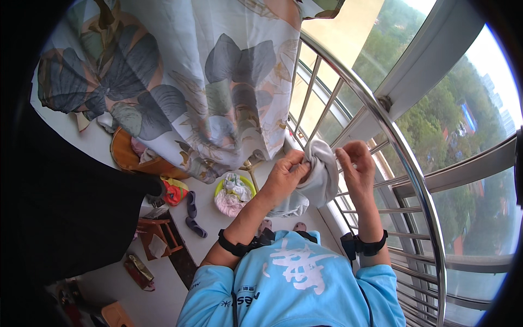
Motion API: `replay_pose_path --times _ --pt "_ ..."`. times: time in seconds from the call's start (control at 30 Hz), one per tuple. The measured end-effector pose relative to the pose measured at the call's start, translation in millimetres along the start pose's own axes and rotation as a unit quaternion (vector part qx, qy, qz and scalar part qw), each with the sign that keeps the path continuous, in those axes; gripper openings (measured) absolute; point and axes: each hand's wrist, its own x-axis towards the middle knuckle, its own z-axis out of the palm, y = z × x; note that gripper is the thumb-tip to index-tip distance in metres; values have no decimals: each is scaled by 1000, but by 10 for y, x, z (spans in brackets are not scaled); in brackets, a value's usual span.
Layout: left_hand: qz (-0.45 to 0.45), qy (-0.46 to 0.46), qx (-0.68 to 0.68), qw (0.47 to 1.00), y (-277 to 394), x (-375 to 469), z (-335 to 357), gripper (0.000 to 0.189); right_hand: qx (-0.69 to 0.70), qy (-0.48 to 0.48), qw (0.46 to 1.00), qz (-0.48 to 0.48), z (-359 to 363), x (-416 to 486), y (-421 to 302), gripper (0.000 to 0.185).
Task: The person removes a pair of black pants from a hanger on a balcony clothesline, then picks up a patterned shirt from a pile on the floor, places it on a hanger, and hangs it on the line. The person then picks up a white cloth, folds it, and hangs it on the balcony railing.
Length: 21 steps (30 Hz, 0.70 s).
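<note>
My left hand pinches a twisted light grey garment between thumb and fingers. The fabric hangs bunched in front of my chest, its folds wrapped around near the top. Just to the right, my right hand is raised beside the cloth with thumb and fingers apart; the thumb tip comes close to the fabric, and I see no cloth gripped there. Lower down, another pale grey piece of fabric shows behind my left forearm; whether it joins the held garment is unclear.
A curved metal railing runs along the windows at right. A large floral cloth hangs ahead. Below are a yellow-green basin with laundry, slippers, a brown basket and a wooden stool. Black fabric hangs at left.
</note>
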Motion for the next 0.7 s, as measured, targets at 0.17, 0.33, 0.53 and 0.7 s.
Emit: replay_pose_path --times 0.17,0.33,0.53,0.7 --pt "137 70 159 975 -34 41 76 14 -109 -155 980 56 37 -130 -29 17" --pt "76 104 -20 991 131 -19 2 17 26 -118 991 64 -119 -66 156 15" --pt "45 85 -127 987 243 -68 -79 23 -130 -117 982 67 -215 -77 158 6" --pt "26 87 -76 993 244 -77 -65 21 -119 -83 966 -216 -114 -88 -155 24"
